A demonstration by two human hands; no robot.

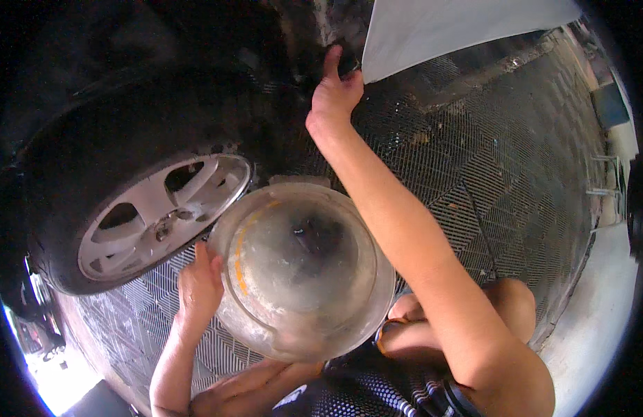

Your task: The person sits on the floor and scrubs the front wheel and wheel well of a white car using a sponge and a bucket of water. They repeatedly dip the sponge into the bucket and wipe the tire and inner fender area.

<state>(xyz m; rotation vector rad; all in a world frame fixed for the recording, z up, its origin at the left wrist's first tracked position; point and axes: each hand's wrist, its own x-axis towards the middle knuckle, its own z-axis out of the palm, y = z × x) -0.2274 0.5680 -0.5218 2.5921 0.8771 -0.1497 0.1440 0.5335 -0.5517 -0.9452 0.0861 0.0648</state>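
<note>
A large round bowl-like container [293, 292], cloudy and see-through, with orange marks along its left side, stands in front of me. My left hand [200, 285] is at its left rim, the thumb against the edge and one finger stretched toward the wheel; the other fingers are partly hidden. Beside that hand is a car wheel [151, 208] with a silver spoked rim and black tyre. My right arm reaches far forward past the container. The right hand [335, 94] is curled in the dark underbody area, by the corner of a pale grey panel [446, 31]; what it grips is hidden.
Dark ribbed floor grating [432, 160] spreads to the right, with a pale wall [606, 292] along its far right side. My bent legs [509, 306] are close behind the container. Bright light comes in at the lower left.
</note>
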